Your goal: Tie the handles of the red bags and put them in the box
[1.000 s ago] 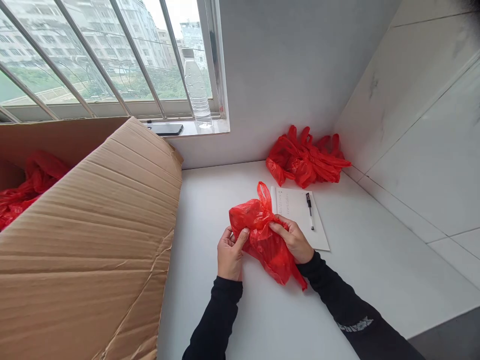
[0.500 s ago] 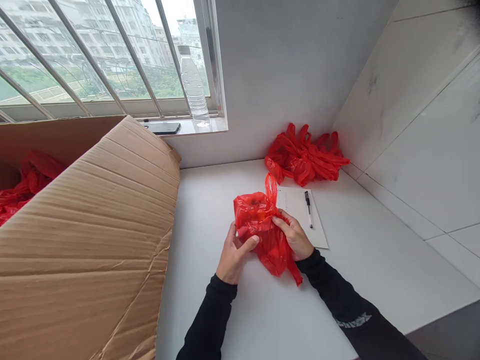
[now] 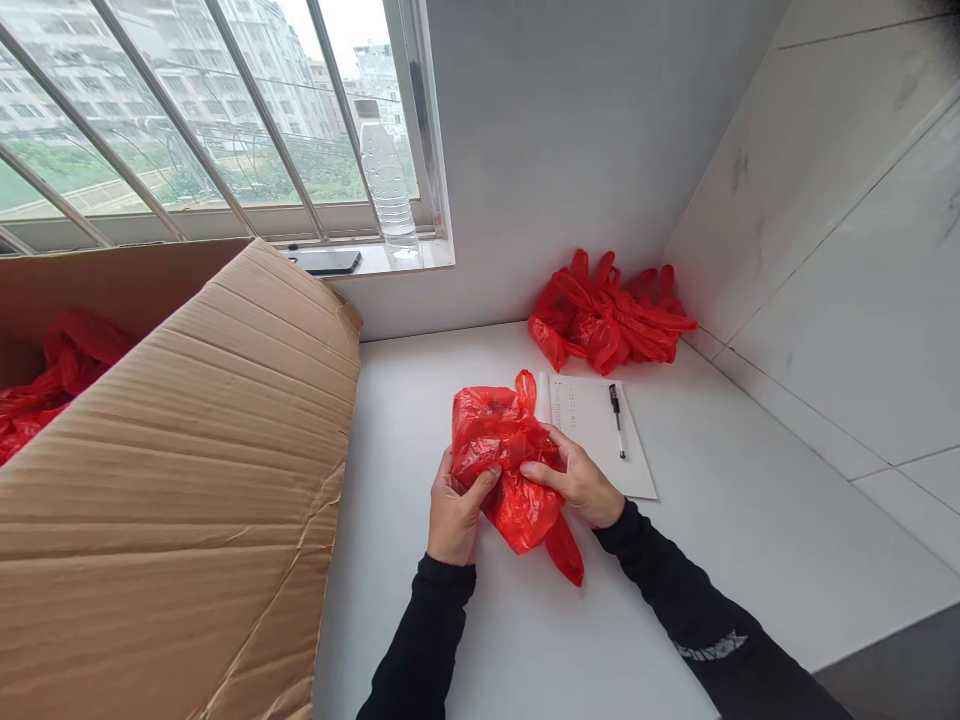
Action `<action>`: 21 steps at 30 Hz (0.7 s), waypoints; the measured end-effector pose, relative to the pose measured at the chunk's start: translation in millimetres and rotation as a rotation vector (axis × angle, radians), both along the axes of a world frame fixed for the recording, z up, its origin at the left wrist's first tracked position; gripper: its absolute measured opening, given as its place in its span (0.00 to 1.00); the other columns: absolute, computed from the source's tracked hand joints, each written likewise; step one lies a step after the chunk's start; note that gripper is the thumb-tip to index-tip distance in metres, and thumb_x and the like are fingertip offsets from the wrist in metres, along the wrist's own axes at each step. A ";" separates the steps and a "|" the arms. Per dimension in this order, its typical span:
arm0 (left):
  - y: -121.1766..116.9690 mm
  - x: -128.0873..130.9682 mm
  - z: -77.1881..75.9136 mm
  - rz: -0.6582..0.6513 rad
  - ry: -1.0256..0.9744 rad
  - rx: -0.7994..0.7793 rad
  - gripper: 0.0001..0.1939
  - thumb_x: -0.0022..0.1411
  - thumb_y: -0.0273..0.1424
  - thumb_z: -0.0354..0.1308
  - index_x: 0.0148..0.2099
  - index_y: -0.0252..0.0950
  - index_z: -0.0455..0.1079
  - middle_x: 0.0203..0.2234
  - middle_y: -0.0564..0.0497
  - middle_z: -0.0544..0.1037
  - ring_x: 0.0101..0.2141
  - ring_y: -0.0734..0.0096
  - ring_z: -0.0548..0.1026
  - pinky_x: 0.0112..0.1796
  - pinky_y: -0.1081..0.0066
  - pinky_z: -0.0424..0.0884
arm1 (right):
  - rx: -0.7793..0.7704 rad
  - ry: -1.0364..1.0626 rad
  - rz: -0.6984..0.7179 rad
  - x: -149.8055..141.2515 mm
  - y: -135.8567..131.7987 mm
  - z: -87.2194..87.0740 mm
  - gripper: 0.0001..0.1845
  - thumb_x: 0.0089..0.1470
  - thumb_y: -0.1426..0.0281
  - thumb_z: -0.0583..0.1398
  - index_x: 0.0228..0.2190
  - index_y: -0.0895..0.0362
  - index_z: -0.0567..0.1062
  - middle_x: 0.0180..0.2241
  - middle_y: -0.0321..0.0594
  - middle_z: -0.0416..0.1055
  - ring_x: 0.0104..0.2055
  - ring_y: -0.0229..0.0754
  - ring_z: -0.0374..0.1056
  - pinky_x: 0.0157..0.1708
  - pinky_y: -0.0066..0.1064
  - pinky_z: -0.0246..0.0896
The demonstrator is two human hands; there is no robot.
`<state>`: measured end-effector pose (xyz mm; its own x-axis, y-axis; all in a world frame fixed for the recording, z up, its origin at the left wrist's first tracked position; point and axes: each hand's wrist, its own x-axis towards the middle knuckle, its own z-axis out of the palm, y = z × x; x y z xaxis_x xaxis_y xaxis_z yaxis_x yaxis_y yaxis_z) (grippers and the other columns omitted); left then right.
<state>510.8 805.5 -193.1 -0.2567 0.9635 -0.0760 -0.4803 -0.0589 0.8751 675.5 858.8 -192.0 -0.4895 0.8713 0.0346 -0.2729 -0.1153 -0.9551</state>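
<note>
A crumpled red plastic bag (image 3: 514,445) is held between my hands over the white table. Something sits inside its upper left part, but I cannot make out what. My left hand (image 3: 459,508) grips the bag's lower left side, thumb on top and fingers beneath. On the right side, my right hand (image 3: 577,478) pinches the bag with its thumb across the front. One handle loop sticks up at the top, and a loose end hangs toward the lower right. Just behind the right hand lies a notepad (image 3: 634,460) with writing, a black-capped pen (image 3: 617,420) on it.
A large cardboard box (image 3: 187,480) with more red bags (image 3: 67,370) inside fills the left side. Several red plastic bags (image 3: 607,315) are heaped against the back wall. The windowsill holds a water bottle (image 3: 390,190) and a phone (image 3: 326,262).
The bag and both hands have shifted slightly left. My right thumb has moved inward across the bag, whose top loop now stands lower, uncovering more of the notepad's written side.
</note>
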 end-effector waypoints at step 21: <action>-3.5 4.2 6.4 0.010 -0.114 -0.080 0.36 0.43 0.31 0.75 0.56 0.38 0.71 0.47 0.42 0.81 0.49 0.48 0.79 0.41 0.61 0.78 | 0.388 -0.132 -0.573 6.3 -8.0 7.1 0.40 0.65 0.58 0.56 0.70 0.38 0.41 0.49 0.40 0.66 0.44 0.45 0.66 0.53 0.45 0.61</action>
